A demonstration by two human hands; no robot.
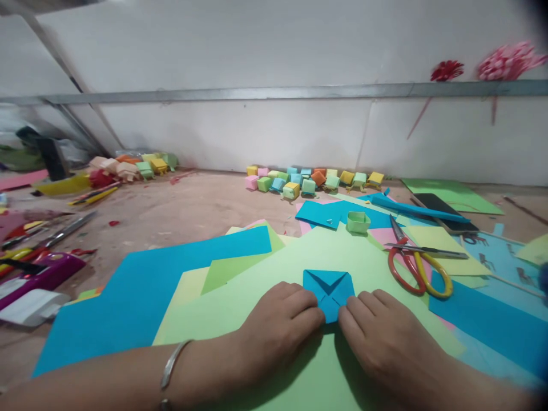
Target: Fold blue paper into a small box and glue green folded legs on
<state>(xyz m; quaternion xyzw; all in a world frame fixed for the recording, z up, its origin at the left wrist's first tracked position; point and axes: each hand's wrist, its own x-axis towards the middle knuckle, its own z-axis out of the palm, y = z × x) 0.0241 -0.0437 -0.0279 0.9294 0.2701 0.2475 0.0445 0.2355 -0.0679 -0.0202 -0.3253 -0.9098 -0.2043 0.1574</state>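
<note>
A small blue folded paper square [329, 288], with flaps meeting near its middle, lies on a pale green sheet [257, 302]. My left hand [285, 319] is closed on its left lower edge, fingers curled. On the right lower edge my right hand [381, 325] pinches the same paper, its fingers bent inward. Both thumbs are mostly hidden under the fingers. Beyond the paper stands a small open light green paper box [358, 222]. Scissors with red and yellow handles [419, 268] rest to the right of it, their blades apart.
Several small coloured paper cubes [308, 186] line the wall, with another cluster [137, 165] at left. Blue sheets [149, 285] spread leftward. A dark phone [443, 211] lies at right. A purple tool [43, 277] and white charger [34, 307] sit at far left.
</note>
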